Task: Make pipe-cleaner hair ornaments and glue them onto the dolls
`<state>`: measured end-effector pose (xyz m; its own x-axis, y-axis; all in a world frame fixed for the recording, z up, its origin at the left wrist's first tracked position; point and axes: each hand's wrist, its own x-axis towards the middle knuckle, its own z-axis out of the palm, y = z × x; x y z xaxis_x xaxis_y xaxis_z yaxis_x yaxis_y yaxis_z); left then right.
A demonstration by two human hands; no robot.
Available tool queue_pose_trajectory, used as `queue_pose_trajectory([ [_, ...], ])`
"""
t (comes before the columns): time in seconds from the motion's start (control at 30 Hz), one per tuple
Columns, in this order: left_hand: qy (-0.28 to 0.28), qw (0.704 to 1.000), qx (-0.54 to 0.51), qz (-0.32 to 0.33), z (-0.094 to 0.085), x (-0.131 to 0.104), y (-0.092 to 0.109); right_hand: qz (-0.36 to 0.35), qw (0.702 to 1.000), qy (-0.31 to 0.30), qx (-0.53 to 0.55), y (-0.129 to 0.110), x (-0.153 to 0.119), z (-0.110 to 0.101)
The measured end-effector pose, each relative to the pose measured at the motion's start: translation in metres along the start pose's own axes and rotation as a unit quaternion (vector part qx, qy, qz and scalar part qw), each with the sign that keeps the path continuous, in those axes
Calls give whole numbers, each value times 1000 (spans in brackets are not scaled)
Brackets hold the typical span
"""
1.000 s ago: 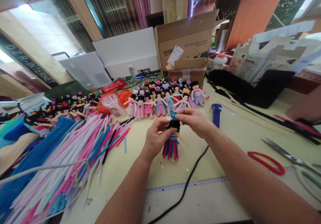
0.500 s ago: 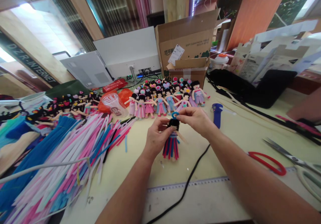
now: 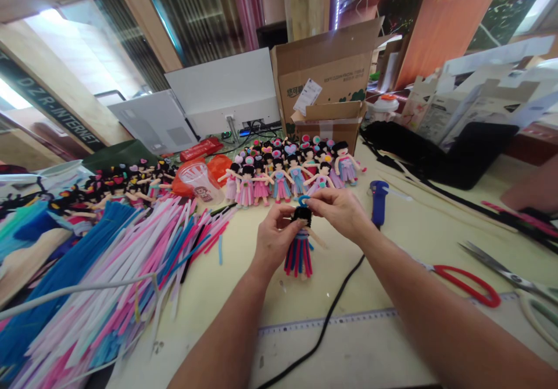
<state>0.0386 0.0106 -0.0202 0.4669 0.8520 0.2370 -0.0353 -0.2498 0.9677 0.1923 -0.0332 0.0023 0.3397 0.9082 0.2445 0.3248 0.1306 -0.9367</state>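
A small pipe-cleaner doll [image 3: 299, 255] with black hair and a pink-and-blue striped skirt hangs upright over the table in front of me. My left hand [image 3: 275, 235] is closed on its head, thumb across the face. A bent blue pipe cleaner [image 3: 304, 199] touches the top of the doll's hair, pinched between the fingertips of my right hand [image 3: 333, 209]. Whether the blue piece is fixed to the hair I cannot tell. Beyond my hands stand several finished dolls [image 3: 279, 181] in rows.
Loose pipe cleaners [image 3: 143, 255] cover the left side, with more dolls [image 3: 122, 185] behind them. A blue glue gun [image 3: 379, 203] with a black cord stands right of my hands. Scissors [image 3: 501, 267] and red-handled ones [image 3: 468, 284] lie at right. A cardboard box [image 3: 326, 75] stands behind.
Both hands keep the same hold on the doll and the blue pipe cleaner. The whole view has shifted very slightly.
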Motion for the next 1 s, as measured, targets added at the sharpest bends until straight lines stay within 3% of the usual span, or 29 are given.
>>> queue_pose_trajectory([
  [0.27,9,1000,-7,-6,2,0,-3,0,1000,-3,2,0,1,1],
  [0.63,-18,1000,16,11,-1,0,0,-1,1000,-6,29,8,2,3],
  [0.77,-30,999,35,11,-2,0,2,-13,1000,-6,-7,8,3,2],
  [1.0,-36,997,60,23,-5,-1,1,-10,998,-53,-20,5,3,-5],
])
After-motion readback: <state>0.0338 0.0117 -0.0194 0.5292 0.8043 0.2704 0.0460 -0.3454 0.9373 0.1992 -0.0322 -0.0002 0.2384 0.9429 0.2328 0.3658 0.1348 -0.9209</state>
